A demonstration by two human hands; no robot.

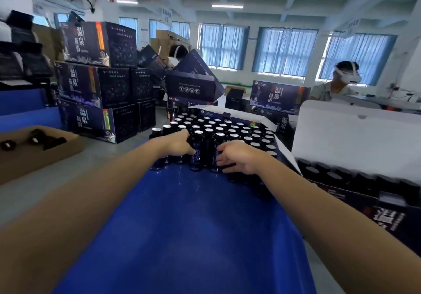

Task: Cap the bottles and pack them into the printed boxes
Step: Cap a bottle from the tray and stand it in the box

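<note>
L grip (180, 144), R grip (239, 157) hold btls (197, 154), prob 温泉.

Left hand (176, 144) fingertips hidden among bottles (227, 131); printed box (387, 216) cut by the right edge.

Dark bottles (218, 131), silver-topped, stand upright in tight rows on the blue top (182, 225). Printed box (387, 216) at right is open with its white flap raised; capped bottles (337, 176) stand upright in a row inside. Loose black caps (36, 139) lie far left.
</note>
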